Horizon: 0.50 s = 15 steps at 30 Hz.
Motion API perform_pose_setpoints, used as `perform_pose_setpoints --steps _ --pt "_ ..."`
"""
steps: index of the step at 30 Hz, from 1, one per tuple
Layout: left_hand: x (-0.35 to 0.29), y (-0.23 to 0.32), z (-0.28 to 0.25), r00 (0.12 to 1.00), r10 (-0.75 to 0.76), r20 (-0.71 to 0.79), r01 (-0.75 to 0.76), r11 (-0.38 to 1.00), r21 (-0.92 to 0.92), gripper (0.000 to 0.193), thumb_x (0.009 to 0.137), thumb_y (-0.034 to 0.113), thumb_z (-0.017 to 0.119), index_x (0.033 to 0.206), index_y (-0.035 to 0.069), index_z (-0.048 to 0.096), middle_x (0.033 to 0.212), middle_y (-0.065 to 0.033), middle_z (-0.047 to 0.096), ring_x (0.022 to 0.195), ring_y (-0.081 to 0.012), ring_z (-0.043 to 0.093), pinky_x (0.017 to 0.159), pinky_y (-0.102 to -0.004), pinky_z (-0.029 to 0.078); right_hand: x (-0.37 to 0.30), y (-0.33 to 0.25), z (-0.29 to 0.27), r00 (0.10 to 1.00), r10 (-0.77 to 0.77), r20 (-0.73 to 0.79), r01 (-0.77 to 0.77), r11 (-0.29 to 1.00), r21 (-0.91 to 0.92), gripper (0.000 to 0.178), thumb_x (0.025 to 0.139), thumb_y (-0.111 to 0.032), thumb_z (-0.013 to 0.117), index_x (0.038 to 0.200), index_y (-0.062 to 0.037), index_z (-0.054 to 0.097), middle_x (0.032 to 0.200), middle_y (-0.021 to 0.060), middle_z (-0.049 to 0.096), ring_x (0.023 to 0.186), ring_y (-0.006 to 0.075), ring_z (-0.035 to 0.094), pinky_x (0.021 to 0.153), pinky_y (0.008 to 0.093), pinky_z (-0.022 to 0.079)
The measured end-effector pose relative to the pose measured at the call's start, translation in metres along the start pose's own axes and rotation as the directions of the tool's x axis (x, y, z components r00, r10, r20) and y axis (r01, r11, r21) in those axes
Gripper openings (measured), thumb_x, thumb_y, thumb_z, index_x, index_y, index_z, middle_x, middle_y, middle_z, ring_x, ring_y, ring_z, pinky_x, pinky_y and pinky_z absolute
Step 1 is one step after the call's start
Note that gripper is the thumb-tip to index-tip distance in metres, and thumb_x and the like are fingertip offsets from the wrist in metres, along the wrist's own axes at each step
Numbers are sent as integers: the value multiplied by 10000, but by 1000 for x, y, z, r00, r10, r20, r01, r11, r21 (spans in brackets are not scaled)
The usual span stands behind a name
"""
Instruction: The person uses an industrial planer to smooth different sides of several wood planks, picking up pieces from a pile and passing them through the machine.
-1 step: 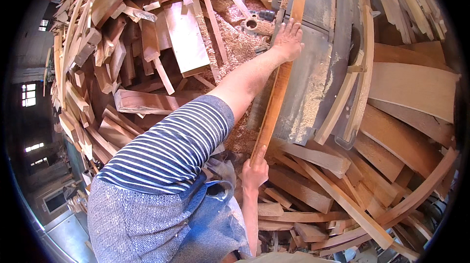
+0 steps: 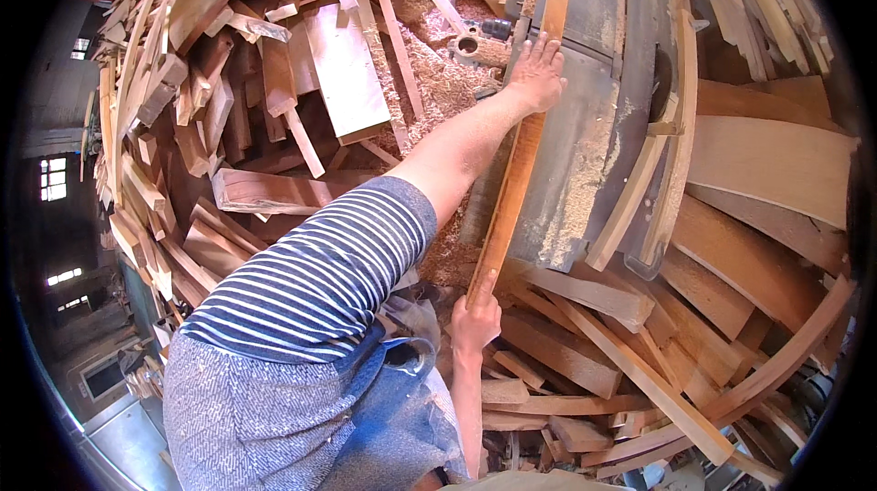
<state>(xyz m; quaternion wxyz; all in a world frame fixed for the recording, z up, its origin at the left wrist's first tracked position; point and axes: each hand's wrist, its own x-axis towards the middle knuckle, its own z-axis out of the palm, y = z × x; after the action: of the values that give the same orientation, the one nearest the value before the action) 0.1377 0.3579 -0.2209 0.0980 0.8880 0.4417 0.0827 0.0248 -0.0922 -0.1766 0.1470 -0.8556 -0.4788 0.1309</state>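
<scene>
A long, narrow wooden strip (image 2: 509,203) lies along the left side of a grey metal machine table (image 2: 575,144) dusted with sawdust. Its near end reaches out past the table. My left hand (image 2: 537,75) rests flat on top of the strip about midway up the table, fingers stretched forward and a little apart. Nearer to me, my right hand (image 2: 477,322) is closed around the strip's near end, the index finger pointing along the wood. My palm hides part of that end.
A curved wooden piece (image 2: 671,153) runs along the table's right side. Stacked boards (image 2: 749,253) fill the right, and offcuts (image 2: 585,368) lie below the table's near edge. On the left, heaped timber (image 2: 265,80) surrounds a pale board (image 2: 347,71). Shavings (image 2: 448,80) cover the ground beside the machine.
</scene>
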Motion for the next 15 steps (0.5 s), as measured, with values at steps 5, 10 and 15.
perform_pose_setpoints --steps 5,10,15 --pt "26 -11 0 1000 23 -21 -23 1000 -4 606 1017 383 466 1473 -9 392 1635 -171 256 1556 -349 108 1258 -504 102 26 -9 0 1000 -16 -24 17 1000 9 816 767 -116 709 1532 -103 426 793 132 580 702 340 603 577 463 521" --pt "54 -21 0 1000 11 -19 -11 1000 21 609 1020 393 456 1478 -3 391 1638 -160 260 1555 -344 118 1257 -505 108 53 -16 4 998 -41 -49 41 999 -6 806 771 -115 708 1528 -98 432 774 130 578 678 336 603 552 457 515" --pt "81 -24 -5 1000 10 -2 -10 999 45 610 1026 390 441 1496 7 375 1646 -150 249 1556 -336 119 1256 -497 125 80 -21 7 1000 18 20 -17 1000 -25 884 756 -131 728 1563 -100 369 787 149 603 716 358 615 642 468 526"
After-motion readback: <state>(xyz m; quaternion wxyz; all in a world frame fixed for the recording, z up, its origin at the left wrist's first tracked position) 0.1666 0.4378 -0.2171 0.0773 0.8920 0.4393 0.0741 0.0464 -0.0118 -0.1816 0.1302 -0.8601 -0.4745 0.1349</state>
